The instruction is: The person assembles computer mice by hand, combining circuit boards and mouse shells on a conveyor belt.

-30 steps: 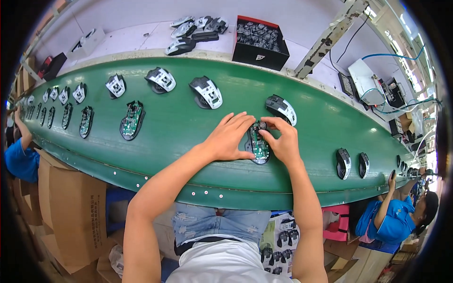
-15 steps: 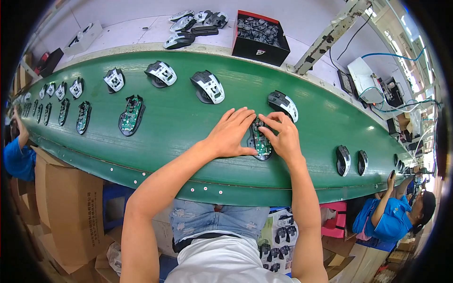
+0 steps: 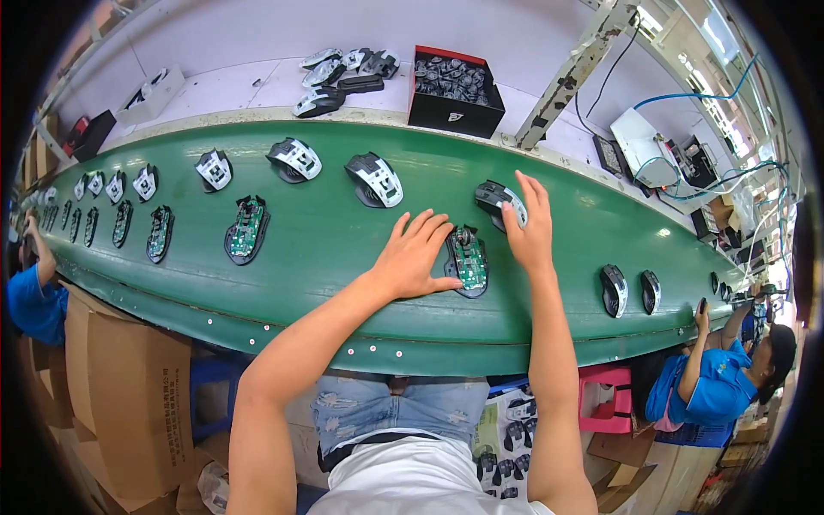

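An open mouse base [image 3: 470, 262] with a green circuit board lies on the green conveyor belt before me, a small dark wheel part at its far end. My left hand [image 3: 416, 259] rests flat along its left side, fingers spread, with thumb and forefinger touching its edge. To the right, my right hand [image 3: 530, 225] is raised off the base with its fingers apart. Its thumb overlaps the near right edge of a black and white mouse top shell [image 3: 496, 201]; whether it touches cannot be made out. Another top shell [image 3: 374, 180] lies farther left.
Top shells and a row of circuit-board bases [image 3: 246, 230] run leftward along the belt [image 3: 326, 257]. Two mice [image 3: 614, 290] lie at right. Behind stand a black box of small parts [image 3: 455, 93] and a metal post [image 3: 575, 77]. Co-workers sit at both ends.
My right hand has let go of the base's far end and moved right and away to the nearby top shell. My left hand stays by the base. The whole view has shifted slightly.
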`<act>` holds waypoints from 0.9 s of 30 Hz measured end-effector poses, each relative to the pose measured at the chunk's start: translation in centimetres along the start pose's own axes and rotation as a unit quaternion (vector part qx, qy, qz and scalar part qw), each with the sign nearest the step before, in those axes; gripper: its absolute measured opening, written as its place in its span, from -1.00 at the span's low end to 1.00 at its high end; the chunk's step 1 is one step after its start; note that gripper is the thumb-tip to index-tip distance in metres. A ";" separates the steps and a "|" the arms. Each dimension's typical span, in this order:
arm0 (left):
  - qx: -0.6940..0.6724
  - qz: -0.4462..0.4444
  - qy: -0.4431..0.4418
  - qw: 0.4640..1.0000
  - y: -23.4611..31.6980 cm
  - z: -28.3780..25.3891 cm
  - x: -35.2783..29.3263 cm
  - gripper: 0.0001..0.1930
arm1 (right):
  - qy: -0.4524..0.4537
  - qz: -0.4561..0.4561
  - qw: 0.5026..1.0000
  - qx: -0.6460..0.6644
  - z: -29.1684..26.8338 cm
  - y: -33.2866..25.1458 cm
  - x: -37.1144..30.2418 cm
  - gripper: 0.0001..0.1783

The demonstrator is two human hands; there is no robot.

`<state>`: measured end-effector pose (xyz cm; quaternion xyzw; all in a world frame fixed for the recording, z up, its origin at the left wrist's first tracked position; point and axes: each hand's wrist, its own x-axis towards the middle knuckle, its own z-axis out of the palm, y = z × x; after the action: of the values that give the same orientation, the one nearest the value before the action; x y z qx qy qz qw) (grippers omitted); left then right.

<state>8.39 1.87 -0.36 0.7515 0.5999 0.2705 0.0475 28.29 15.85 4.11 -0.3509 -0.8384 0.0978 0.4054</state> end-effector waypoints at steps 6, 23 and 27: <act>0.039 0.012 0.056 0.998 1.1 0.0 0.0 0.02 | -0.097 0.037 0.991 -0.090 1.5 3.1 -0.8 -0.43; -0.094 0.043 0.129 0.986 -1.7 -0.9 -0.3 -0.81 | -0.115 0.016 0.977 -0.179 -1.5 -8.3 -8.2 -0.29; -0.103 0.031 0.134 0.985 -2.0 -0.7 -0.7 -0.80 | -0.175 0.030 0.962 -0.210 -1.1 -8.1 -7.2 -0.32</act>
<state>6.26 1.58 -0.82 0.7177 0.5460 0.4307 0.0353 28.04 4.98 4.00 -0.4303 -0.8870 -0.0083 0.1670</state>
